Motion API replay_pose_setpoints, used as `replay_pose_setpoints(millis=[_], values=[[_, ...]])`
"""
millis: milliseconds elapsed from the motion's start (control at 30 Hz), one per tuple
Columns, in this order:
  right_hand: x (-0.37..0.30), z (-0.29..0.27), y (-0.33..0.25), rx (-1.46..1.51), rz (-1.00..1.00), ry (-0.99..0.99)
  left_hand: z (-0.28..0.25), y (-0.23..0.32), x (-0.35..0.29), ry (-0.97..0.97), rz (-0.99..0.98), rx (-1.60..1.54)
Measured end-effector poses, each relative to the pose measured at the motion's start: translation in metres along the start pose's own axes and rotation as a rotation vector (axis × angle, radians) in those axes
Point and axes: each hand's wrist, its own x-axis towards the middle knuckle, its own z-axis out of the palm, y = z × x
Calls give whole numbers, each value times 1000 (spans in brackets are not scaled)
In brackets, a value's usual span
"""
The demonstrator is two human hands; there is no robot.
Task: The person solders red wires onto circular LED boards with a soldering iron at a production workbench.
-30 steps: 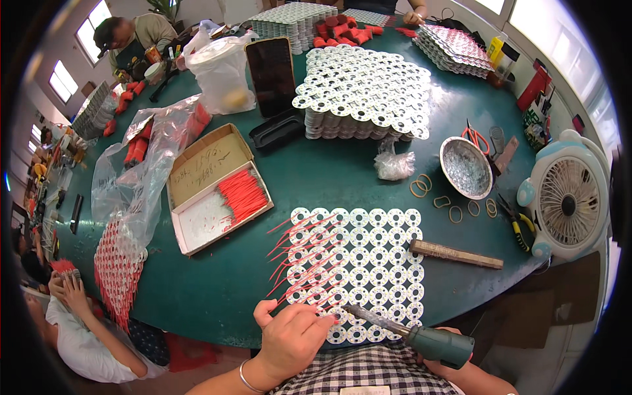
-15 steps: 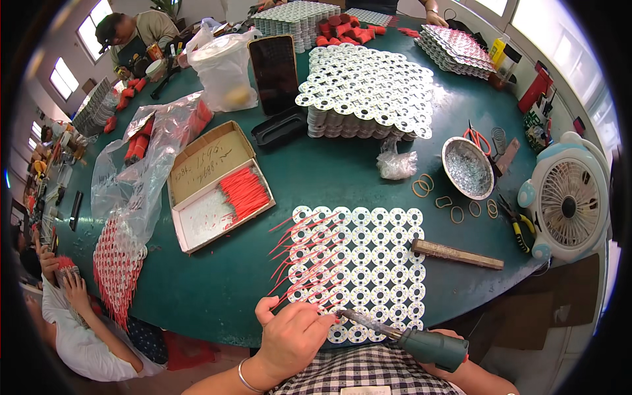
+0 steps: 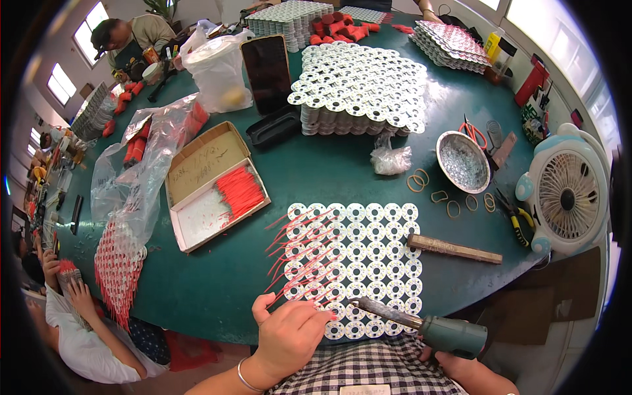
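A panel of round white circuit boards [image 3: 375,270] lies flat on the table in front of me, with thin red wires [image 3: 299,255] attached across its left columns and sticking out past its left edge. My left hand [image 3: 288,339] rests at the panel's lower left, thumb and forefinger pinched on a red wire over one board. In my right hand [image 3: 455,366] is a soldering iron [image 3: 454,336] with a green handle, its dark tip pointing left above the lower boards, apart from my left fingertips. The handle hides part of my right fingers.
A wooden bar [image 3: 454,249] touches the panel's right edge. An open cardboard box [image 3: 191,227] holds red wires. Farther off stand a metal bowl [image 3: 463,164], stacked panels [image 3: 362,89], a phone [image 3: 266,76], pliers [image 3: 520,224] and a fan [image 3: 567,191]. Other people work nearby.
The soldering iron's tip has drawn back up and right, away from my left fingertips. My left hand stays pinched in nearly the same place over the panel.
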Motion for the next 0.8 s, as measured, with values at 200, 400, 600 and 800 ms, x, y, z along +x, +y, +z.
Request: replay_pose_setpoints(millis=[200, 400, 600, 800], values=[[-8, -5, 11, 78, 96, -71, 4, 5, -7, 57, 48, 46], [-6, -4, 6, -9, 113, -104, 6, 5, -6, 34, 41, 32], [0, 0, -1, -184, 45, -190, 6, 5, -6, 33, 51, 48], [8, -8, 13, -476, -313, -245, 5, 6, -6, 25, 54, 48]])
